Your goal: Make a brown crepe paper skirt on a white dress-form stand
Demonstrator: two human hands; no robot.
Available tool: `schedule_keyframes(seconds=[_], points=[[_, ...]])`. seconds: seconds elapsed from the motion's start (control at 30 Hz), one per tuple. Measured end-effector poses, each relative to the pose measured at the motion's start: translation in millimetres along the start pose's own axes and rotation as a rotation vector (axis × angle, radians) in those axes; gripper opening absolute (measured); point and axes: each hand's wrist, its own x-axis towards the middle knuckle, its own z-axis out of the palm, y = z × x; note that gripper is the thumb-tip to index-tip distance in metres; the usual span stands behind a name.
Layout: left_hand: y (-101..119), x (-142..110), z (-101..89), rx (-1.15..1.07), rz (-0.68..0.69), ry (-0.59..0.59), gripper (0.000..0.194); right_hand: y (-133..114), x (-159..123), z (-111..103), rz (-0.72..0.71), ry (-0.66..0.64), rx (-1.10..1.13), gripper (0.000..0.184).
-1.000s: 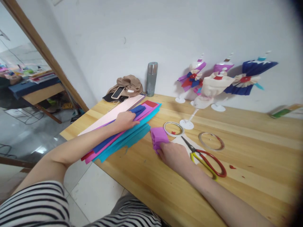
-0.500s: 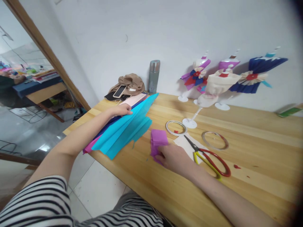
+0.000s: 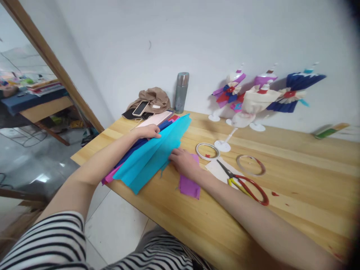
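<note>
My left hand (image 3: 149, 132) is closed on the upper edge of a creased turquoise crepe paper sheet (image 3: 149, 157), thumb on top. Dark blue paper (image 3: 129, 153) and pink paper (image 3: 111, 175) lie under that sheet. At its right edge my right hand (image 3: 182, 161) has its fingers curled against the turquoise paper. Beneath my right wrist lies a folded purple paper piece (image 3: 189, 186), partly covered. Scissors (image 3: 230, 174) with red and yellow handles rest on a white sheet (image 3: 215, 169) to the right.
Two tape rolls (image 3: 207, 151) lie near the scissors. Behind them stand several small dress forms (image 3: 258, 103) in coloured paper. A thermos (image 3: 182, 92), a phone (image 3: 140, 108) and a brown cloth (image 3: 157, 99) sit at the back. Red scraps (image 3: 275, 194) lie at right.
My right hand has let go of the purple paper and moved left and up to the turquoise sheet's edge. My left hand stays on the sheet, which has shifted slightly right.
</note>
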Motion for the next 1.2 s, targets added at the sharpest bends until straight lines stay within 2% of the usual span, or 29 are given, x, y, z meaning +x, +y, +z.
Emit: schedule_keyframes(seconds=[0.07,0.3,0.53,0.63,0.77,0.9,1.0,1.1,1.2], points=[[3.9,-2.4,1.4,0.011,0.003,0.006,0.037,4.7,-2.5,0.9,-0.007,0.008,-0.009,0.021],[11.4,-5.5,10.3,0.103,0.058,0.052,0.027,23.0,-37.6,-8.8,-0.036,0.08,0.052,0.021],[4.3,-3.0,6.8,0.059,0.009,0.002,0.023,22.0,-15.3,5.8,-0.048,0.05,0.091,0.021],[0.6,-4.7,5.7,0.013,-0.037,-0.008,0.026,24.3,-15.0,-0.8,-0.062,0.031,0.113,0.02],[-4.7,-4.9,5.7,-0.04,-0.043,-0.01,0.029,30.4,-31.0,-14.6,-0.058,0.008,0.195,0.016],[-7.8,-2.9,5.7,-0.067,0.004,0.001,0.033,36.0,-33.6,-17.0,0.143,0.12,0.305,0.015],[-5.7,-2.7,6.7,-0.08,0.032,0.017,0.035,42.3,-14.3,-11.9,0.367,0.217,0.379,0.035],[-2.0,-5.0,9.2,-0.097,0.024,0.037,0.035,51.6,12.2,-7.0,0.517,0.212,0.482,0.046],[-0.1,-8.1,11.7,-0.109,0.001,0.07,0.036,61.7,29.5,-6.5,0.587,0.157,0.62,0.031]])
